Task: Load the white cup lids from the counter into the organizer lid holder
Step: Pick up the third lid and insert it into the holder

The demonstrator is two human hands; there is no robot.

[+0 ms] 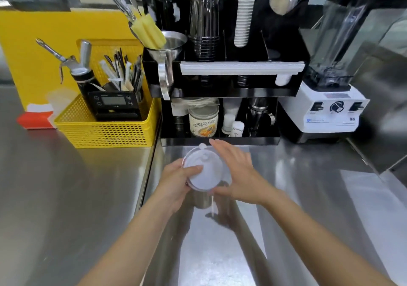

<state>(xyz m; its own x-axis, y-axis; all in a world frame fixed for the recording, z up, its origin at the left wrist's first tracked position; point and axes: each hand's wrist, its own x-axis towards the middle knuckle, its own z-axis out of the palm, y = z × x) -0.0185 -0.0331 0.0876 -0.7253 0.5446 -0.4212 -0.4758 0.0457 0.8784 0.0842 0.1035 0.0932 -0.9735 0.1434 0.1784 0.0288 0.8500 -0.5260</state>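
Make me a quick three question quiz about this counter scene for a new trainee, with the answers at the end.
1. True or false: the stack of white lids is lying untouched on the steel counter.
2. Which hand has its thumb on top of the lids? A) left hand B) right hand C) neither
3. Fill in: to the right of the black organizer stands a white ______.

Key
1. False: both hands are around the stack, which looks raised off the counter.
2. A: the left thumb lies across the top lid, while the right hand cups the right side with open fingers.
3. blender
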